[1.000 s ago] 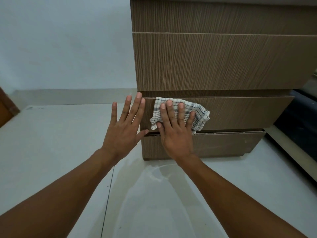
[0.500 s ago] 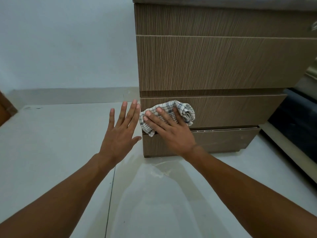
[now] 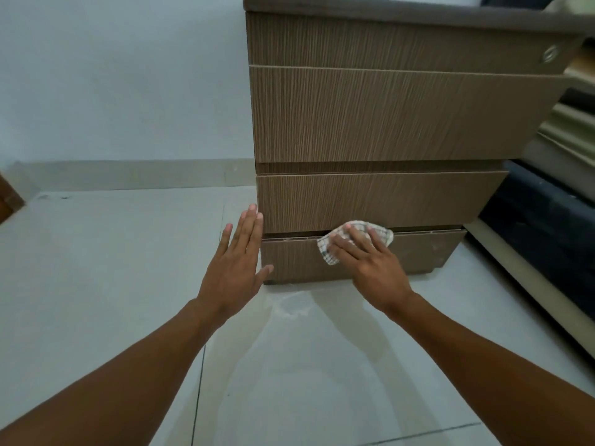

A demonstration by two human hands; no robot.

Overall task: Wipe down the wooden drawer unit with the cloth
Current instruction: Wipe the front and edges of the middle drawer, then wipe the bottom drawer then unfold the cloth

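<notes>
Brown wood-grain drawer unit stands upright on the pale tiled floor, its back against a light blue-grey wall. Four drawer fronts are stacked, with the grain running vertically. A round metal lock sits at the right end of the top front.

Small white-and-grey checked cloth is bunched against the upper edge of the lowest drawer front, over the gap below the front above. Its long axis is roughly horizontal, along that edge. One corner droops at lower left.

Right hand: fingers straight and spread, lying flat on the cloth and pressing it to the wood, with no curl around it. The fingers point up and left.

Left hand: open, fingers straight and together, pointing up, holding nothing. It is at the unit's left front corner, with the thumb overlapping the lowest front. Cannot tell whether it contacts the wood.
</notes>
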